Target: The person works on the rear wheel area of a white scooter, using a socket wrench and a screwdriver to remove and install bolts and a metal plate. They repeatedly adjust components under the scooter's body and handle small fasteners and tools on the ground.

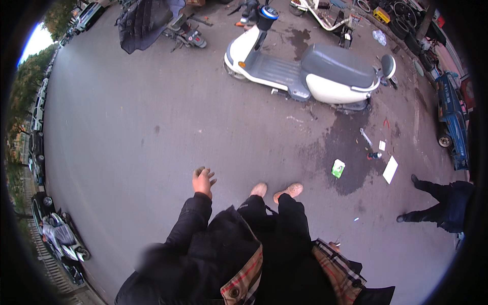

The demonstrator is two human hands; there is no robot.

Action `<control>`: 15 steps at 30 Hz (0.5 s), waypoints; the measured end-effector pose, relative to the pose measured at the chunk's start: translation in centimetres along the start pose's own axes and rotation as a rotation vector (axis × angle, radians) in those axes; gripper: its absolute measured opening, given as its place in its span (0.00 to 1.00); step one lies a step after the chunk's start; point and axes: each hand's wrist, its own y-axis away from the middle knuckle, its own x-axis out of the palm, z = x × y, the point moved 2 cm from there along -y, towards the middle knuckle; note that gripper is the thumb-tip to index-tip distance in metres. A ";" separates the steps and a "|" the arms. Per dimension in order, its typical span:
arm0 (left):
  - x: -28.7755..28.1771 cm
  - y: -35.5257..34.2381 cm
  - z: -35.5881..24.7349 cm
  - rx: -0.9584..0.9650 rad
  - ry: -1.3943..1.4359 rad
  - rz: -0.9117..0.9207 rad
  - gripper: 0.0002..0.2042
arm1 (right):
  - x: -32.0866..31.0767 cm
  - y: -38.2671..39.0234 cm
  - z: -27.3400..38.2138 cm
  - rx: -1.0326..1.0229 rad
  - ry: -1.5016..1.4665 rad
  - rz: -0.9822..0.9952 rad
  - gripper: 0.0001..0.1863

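Note:
My left hand hangs in front of me over the grey pavement, to the left of my shoes. Its fingers are loosely bent and apart, and nothing is in them. Only a bit of my right hand shows beside the checked lining of my dark coat. Something small and thin sticks up by it; whether the fingers hold it I cannot make out. Further ahead stands a white scooter with a grey seat, touched by neither hand.
On a wet patch right of my feet lie a green-and-white packet, a wrench, red-handled pliers and a white sheet. A person in dark clothes stands at the right. A blue cart and several parked vehicles line the edges.

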 end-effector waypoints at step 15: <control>2.4 7.6 6.1 0.163 -0.199 0.112 0.25 | -3.6 8.3 -3.4 0.385 -0.951 0.329 0.05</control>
